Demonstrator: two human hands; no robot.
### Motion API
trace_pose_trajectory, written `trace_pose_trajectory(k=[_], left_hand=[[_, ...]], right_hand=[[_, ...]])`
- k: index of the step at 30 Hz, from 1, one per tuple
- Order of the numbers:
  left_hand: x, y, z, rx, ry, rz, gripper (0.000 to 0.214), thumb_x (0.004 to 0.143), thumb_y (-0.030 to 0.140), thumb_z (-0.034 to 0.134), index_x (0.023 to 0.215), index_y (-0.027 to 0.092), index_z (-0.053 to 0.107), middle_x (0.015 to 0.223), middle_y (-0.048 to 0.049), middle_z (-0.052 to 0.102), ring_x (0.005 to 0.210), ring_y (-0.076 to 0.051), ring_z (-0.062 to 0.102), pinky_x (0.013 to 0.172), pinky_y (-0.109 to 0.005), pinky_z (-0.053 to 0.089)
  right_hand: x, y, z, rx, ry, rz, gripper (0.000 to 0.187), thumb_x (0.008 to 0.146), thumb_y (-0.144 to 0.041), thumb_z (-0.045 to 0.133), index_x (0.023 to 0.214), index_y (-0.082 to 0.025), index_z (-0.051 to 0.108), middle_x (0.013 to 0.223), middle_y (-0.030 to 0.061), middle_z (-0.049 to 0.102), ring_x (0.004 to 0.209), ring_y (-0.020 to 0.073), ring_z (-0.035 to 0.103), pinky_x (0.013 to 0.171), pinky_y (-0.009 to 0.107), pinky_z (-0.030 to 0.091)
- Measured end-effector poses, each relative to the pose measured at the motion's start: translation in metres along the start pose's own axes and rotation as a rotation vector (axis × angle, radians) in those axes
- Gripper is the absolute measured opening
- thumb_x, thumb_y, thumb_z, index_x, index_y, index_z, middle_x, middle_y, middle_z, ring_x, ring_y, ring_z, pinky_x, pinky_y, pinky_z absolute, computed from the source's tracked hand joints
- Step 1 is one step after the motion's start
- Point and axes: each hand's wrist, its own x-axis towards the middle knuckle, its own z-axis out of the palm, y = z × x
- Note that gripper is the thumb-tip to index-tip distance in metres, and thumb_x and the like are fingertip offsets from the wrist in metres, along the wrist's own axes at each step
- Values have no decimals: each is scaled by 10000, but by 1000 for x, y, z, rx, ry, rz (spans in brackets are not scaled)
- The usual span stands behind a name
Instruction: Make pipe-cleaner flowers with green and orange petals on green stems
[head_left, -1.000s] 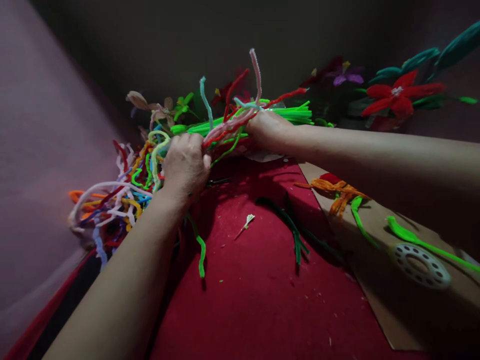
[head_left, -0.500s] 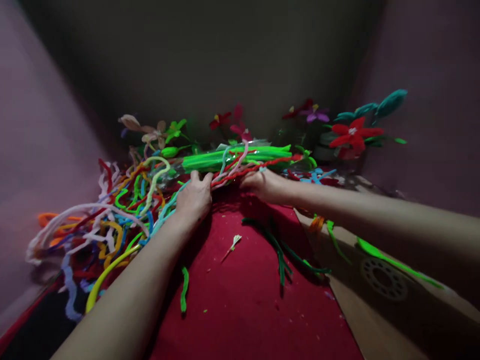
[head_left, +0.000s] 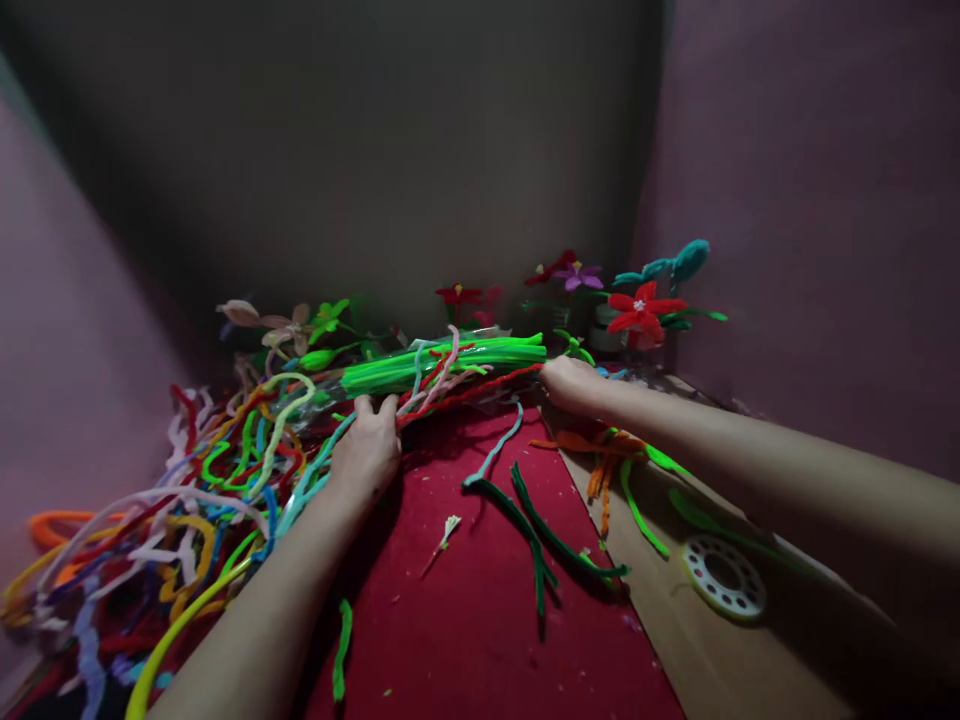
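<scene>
My left hand (head_left: 367,448) is closed on a loose bunch of pink and red pipe cleaners (head_left: 439,385), its fingertips partly hidden behind them. My right hand (head_left: 574,385) holds the far end of a twisted red pipe cleaner (head_left: 487,385), which stretches between both hands. Just behind lies a clear bag of bright green pipe cleaners (head_left: 450,362). A light blue pipe cleaner (head_left: 499,445) curves over the red surface below, its lower end touching dark green pieces (head_left: 536,545).
A heap of mixed pipe cleaners (head_left: 202,500) covers the left side. Pipe-cleaner flowers (head_left: 637,312) stand along the back wall. A white ring with holes (head_left: 724,578) and orange pieces (head_left: 600,460) lie on cardboard (head_left: 660,640); a small cream-tipped piece (head_left: 450,528) is on the red surface (head_left: 450,640).
My right hand has moved right, to the end of the red pipe cleaner. The light blue pipe cleaner now lies on the red surface. The view has tilted upward.
</scene>
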Motion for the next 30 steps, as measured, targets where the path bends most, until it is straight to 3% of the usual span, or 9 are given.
trace_pose_trajectory(k=[8,14,18,23,26,28,30], left_hand=[[-2,1,-3,65,-71,58,394,871,254,278,1234,213,426,1069,-142,456,822,-259,606,588,-341,483],[-6,10,-11,197,-163,192,433,846,114,250,1210,203,468,1032,-145,503,889,-252,573,612,-324,464],[-11,13,-25,247,-193,246,444,827,84,289,1221,162,479,1036,-159,540,933,-268,542,698,-354,452],[-8,9,-58,137,-158,334,366,810,312,469,1160,223,530,1047,-99,565,1002,-264,494,810,-352,429],[8,12,-66,79,-25,356,362,845,361,404,1143,203,535,1024,-97,574,995,-242,500,865,-340,404],[22,17,-62,76,37,317,396,836,358,412,1173,174,512,1071,-113,565,1010,-251,493,887,-345,388],[35,21,-52,65,57,254,489,835,346,410,1287,160,400,1212,-140,499,1095,-267,452,903,-362,372]], right_hand=[[11,2,12,41,-44,27,269,867,-322,508,1044,-126,564,1015,73,604,879,168,600,750,350,499],[-10,-4,7,27,-21,-17,196,864,-207,493,961,-94,620,926,119,647,880,206,624,719,336,503],[-39,-17,-19,19,24,-85,179,756,-94,538,871,-73,674,865,196,668,912,296,630,711,364,490],[-98,-51,-44,30,42,-206,128,701,-111,595,799,-120,677,764,155,692,758,260,662,622,353,494],[-138,-69,-34,46,23,-432,70,684,-193,643,721,-135,655,626,116,669,572,218,643,470,293,454],[-157,-76,-17,99,104,-546,95,698,-236,626,732,-148,638,627,99,670,501,201,622,387,264,392],[-166,-78,8,112,234,-659,60,738,-168,574,681,-161,595,566,38,649,441,172,593,331,238,306]])
